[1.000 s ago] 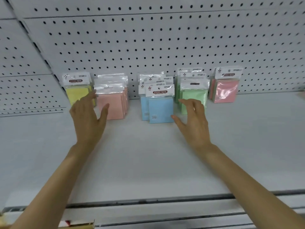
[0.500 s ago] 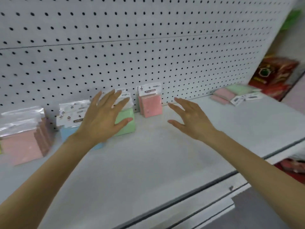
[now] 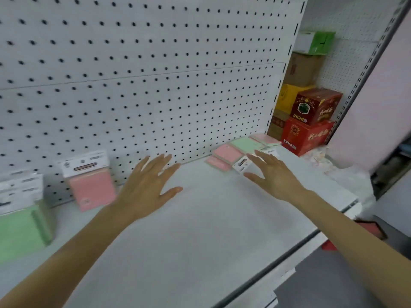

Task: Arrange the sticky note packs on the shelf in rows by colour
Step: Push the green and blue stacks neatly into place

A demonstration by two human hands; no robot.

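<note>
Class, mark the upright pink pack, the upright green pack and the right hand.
upright pink pack [image 3: 92, 192]: head view, middle of its front face.
upright green pack [image 3: 20, 230]: head view, front face.
right hand [image 3: 275, 178]: head view, back of the hand.

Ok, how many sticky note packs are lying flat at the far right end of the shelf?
4: front pink pack, second pink pack beside it, green pack behind, far pink pack furthest right. Others may hide beneath.

Shelf [image 3: 200, 230] white; pegboard [image 3: 155, 74] white, black-dotted. Packs: pink [image 3: 92, 190], green [image 3: 22, 227]. Boxes [image 3: 309, 134] red.
</note>
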